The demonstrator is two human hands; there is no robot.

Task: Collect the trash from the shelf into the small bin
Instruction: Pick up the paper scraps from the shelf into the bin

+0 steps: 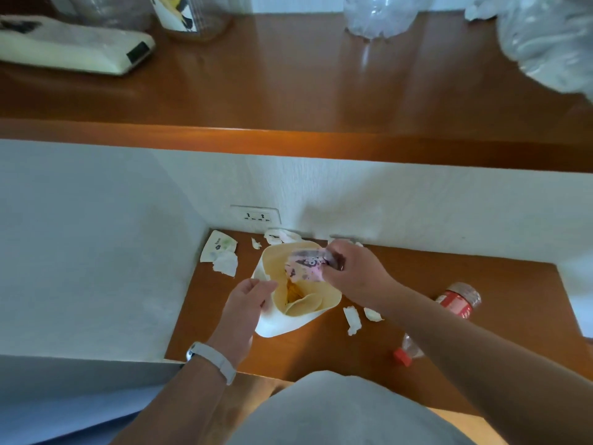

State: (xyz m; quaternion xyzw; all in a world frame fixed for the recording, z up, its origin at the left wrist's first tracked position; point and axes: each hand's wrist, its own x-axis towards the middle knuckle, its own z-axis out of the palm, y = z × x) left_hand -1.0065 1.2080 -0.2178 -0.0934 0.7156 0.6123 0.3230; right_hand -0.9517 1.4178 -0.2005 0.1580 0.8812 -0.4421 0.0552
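The small bin (279,326), a soft cream container with a wavy, folded rim, stands on the lower shelf (417,277) close to the back wall. Inside it, something orange (293,293) lies at the bottom; what it is cannot be made out.

The right hand (353,271) grips a crumpled pink wrapper (305,266) and holds it over the bin's mouth, partly below the rim line. The left hand (247,303), with a pale wristband (211,358), rests against the bin's left rim with its fingers loosely extended and holding nothing.

Loose trash on the shelf:
- Left rear corner: a printed tissue packet (218,248) with a crumpled tissue (226,264) touching it.
- Behind the bin, at the wall: white paper scraps (279,236).
- Just right of the bin's front: two torn tissue pieces (352,319).
- Further right: a clear plastic bottle (455,305) with a red label, lying on its side under the right forearm, red cap toward the shelf's front edge.

The left wall closes off the shelf on that side. A wall outlet (256,216) sits above the rear edge. The upper shelf (288,91) overhangs the work area. Bare wood lies to the right of the bottle.
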